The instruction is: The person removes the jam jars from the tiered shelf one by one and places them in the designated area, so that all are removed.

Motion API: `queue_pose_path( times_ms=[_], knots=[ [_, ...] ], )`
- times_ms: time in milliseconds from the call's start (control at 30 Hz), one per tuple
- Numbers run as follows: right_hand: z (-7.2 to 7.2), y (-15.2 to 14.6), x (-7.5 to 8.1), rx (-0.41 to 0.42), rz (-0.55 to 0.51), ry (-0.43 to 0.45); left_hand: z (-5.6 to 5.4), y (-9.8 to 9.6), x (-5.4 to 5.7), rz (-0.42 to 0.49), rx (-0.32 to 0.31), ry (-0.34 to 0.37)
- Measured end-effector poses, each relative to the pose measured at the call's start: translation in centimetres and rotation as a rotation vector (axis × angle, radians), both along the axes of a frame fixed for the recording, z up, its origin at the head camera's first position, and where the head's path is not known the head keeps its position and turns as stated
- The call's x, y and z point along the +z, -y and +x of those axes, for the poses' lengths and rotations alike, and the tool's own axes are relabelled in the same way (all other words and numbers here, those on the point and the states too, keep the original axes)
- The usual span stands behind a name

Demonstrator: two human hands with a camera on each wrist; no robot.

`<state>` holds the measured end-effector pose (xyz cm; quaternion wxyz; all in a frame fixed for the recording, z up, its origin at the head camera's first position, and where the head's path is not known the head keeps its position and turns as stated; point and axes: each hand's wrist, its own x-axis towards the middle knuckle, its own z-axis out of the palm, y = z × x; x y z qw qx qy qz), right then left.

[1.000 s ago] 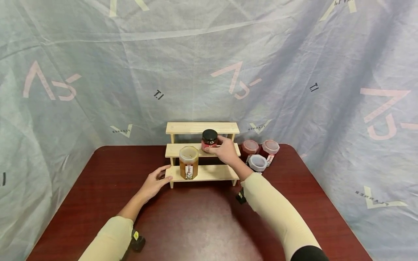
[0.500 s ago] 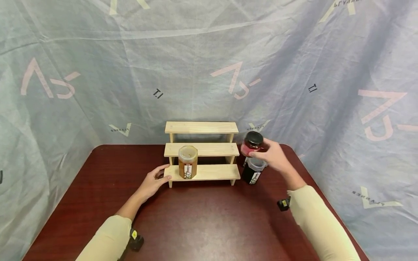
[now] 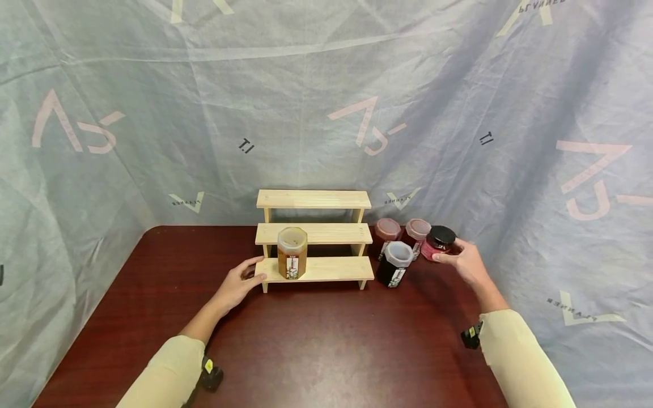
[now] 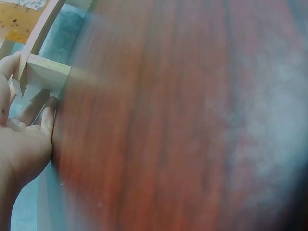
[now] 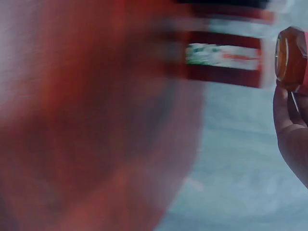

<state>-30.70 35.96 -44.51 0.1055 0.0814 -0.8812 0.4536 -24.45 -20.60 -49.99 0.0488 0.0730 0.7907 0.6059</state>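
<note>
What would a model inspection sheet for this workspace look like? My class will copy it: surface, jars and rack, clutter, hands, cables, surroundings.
Surface: dark red table, with light reflecting off its front part.
Jars and rack: wooden rack with three steps; amber jar on the bottom step, left of its middle; dark jar and two red jars to the rack's right; black-lidded jar in hand.
Clutter: nothing seen.
Hands: left hand grips the bottom step's left end; right hand holds the black-lidded jar.
Cables: nothing seen.
Surroundings: greyish printed curtain, creased, behind and beside the table.
</note>
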Motion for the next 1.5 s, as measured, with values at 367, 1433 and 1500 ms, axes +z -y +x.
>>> queue_pose_path(
  times_ms=[367, 1433, 1500],
  knots=[
    [-0.2, -0.7, -5.3, -0.063, 0.104, 0.119, -1.5, 0.5, -4.0, 0.032, 0.012, -0.003],
    [1.2, 4.1, 1.2, -0.073, -0.262, -0.164, -1.8, 0.8, -3.5, 0.016, 0.019, -0.017],
    [2.0, 7.1, 3.0, -0.068, -0.406, -0.305, -1.8, 0.8, -3.5, 0.014, 0.02, -0.016]
  ],
)
